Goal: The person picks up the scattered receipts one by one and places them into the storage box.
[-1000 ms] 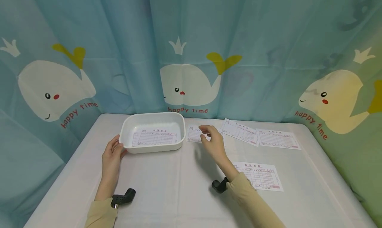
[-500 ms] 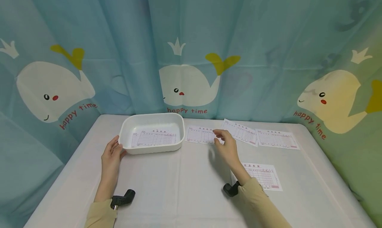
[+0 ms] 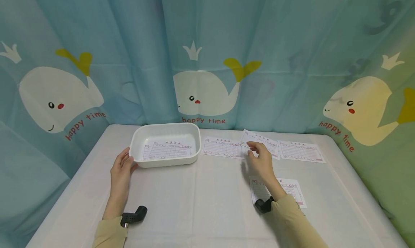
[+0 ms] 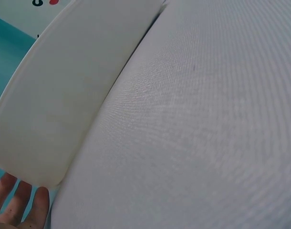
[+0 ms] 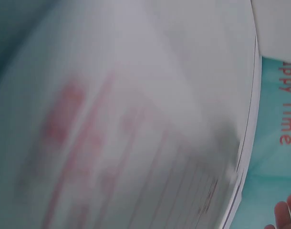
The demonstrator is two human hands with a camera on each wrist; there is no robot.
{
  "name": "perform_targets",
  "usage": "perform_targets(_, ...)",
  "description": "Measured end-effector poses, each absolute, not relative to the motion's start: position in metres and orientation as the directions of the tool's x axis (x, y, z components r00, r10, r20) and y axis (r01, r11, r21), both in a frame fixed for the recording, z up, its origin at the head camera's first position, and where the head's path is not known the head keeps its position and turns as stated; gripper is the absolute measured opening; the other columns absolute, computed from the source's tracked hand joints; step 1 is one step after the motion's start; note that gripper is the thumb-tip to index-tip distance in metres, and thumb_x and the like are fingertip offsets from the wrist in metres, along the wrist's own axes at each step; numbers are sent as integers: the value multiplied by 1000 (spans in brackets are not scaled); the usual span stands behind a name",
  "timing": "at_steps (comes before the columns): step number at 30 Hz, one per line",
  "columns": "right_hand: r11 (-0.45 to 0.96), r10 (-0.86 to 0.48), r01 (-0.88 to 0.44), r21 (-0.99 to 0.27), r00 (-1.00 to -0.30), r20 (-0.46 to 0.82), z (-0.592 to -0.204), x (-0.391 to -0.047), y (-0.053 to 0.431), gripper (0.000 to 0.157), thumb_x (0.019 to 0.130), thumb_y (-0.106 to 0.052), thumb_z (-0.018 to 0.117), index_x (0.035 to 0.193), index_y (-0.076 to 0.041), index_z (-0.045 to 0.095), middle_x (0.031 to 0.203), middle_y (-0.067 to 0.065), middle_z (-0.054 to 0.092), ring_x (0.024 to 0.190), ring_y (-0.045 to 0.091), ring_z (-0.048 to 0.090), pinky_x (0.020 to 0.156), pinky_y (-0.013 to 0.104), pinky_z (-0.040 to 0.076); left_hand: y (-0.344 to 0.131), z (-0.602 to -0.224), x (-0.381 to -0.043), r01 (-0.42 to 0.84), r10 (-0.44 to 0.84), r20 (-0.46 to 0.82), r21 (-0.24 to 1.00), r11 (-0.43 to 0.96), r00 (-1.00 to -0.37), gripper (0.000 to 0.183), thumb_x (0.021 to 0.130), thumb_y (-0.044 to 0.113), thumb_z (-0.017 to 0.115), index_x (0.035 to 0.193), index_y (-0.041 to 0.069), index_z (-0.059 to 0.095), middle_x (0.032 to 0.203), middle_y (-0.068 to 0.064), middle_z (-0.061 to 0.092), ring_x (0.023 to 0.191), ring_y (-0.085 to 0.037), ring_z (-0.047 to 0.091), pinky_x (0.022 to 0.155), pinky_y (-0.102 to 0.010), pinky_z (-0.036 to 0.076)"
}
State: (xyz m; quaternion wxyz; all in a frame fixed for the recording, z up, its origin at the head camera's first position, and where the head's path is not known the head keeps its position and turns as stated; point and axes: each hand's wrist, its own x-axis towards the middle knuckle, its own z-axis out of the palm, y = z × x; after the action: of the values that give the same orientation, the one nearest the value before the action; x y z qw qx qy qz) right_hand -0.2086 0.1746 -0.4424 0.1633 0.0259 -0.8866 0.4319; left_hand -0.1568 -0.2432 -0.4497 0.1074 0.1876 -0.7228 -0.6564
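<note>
In the head view, a white plastic tray (image 3: 170, 163) stands on the table's left half, with printed receipt slips (image 3: 166, 150) flat inside. My left hand (image 3: 120, 170) holds its front left corner, thumb at the front wall and fingers along the left side. The left wrist view shows fingertips (image 4: 38, 205) at the tray's end. My right hand (image 3: 262, 163) hovers with thumb and index finger apart over a slanted receipt slip (image 3: 273, 147). To its left lies another receipt slip (image 3: 222, 147). Below the right wrist is a front receipt slip (image 3: 293, 192), partly covered by the forearm.
A further receipt slip (image 3: 301, 151) lies at the back right of the white-covered table (image 3: 168, 212). A blue curtain (image 3: 279, 96) with printed whales hangs along the back edge. Black wrist cameras (image 3: 134, 216) sit on both wrists.
My right hand has moved rightward from over the back receipt slip beside the tray to the slanted one. That slip beside the tray is now fully uncovered. The left hand and tray stay put.
</note>
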Motion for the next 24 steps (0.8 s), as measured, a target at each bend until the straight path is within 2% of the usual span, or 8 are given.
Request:
perform_targets(6, 655, 103, -176, -735, -943, 318, -444, -210, 195, 31, 87, 1, 58, 118, 1, 60, 116, 21, 62, 107, 36, 59, 98, 50, 48, -244, -450, -157, -143, -414, -101, 987, 72, -904, 49, 103, 31, 39, 151, 24, 29, 153, -7, 38, 137, -21, 42, 91, -5, 48)
perform_targets(14, 714, 108, -162, -681, -935, 337, -442, -211, 221, 31, 88, 2, 56, 119, 3, 60, 115, 23, 62, 106, 38, 58, 97, 51, 47, -243, -451, -156, -144, -416, -98, 986, 81, -904, 48, 103, 31, 39, 151, 25, 29, 154, -5, 37, 138, -22, 41, 97, -9, 48)
perform_targets(24, 758, 147, -92, -646, -941, 306, -435, -214, 256, 33, 90, 0, 53, 123, 5, 57, 118, 26, 59, 110, 42, 55, 92, 57, 46, -243, -450, -156, -126, -415, -82, 989, 79, -906, 48, 103, 30, 39, 150, 25, 30, 154, -4, 37, 138, -22, 42, 95, -7, 48)
